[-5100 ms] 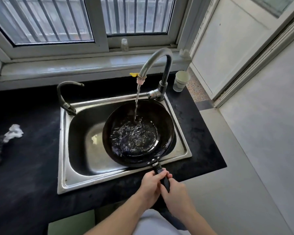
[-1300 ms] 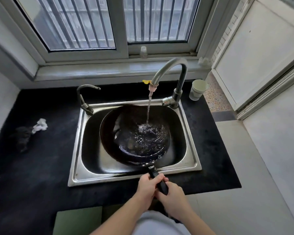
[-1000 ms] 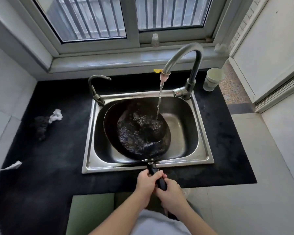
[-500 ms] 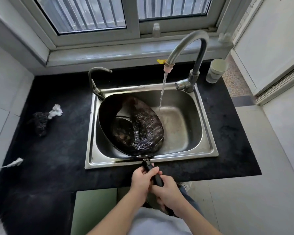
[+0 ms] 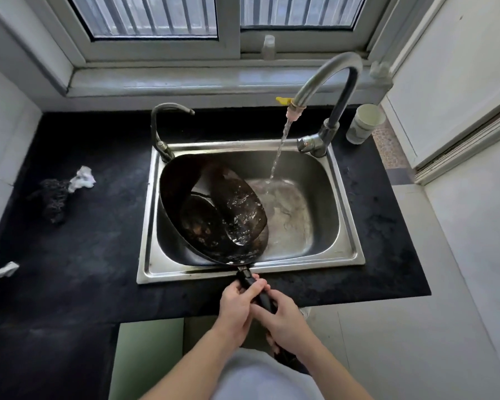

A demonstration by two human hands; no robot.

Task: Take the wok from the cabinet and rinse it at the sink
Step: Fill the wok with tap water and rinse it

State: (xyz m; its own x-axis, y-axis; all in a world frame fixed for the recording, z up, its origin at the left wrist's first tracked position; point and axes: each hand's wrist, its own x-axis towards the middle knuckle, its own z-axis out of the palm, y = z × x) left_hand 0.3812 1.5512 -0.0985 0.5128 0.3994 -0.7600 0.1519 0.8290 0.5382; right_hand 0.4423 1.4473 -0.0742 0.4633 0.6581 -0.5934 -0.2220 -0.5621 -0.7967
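A round black metal wok [image 5: 214,215] stands tipped in the left half of the stainless steel sink [image 5: 347,226]. Its raised rim is close to the left wall and its mouth faces right. Its black handle [image 5: 247,280] crosses the sink's front edge. The left hand [image 5: 237,303] and, just behind it, the right hand [image 5: 286,319] both wrap their fingers round the handle. Water from the curved steel tap [image 5: 326,73] falls past the wok onto the open right half of the basin. The side of a pale paper cup [image 5: 364,122] on the black counter [image 5: 84,255] is too blurred to read.

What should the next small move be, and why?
Probably tip the wok further to drain it: left hand and right hand grip its handle, it leans steeply in the sink, water pools at its lower rim, and the tap stream misses it.
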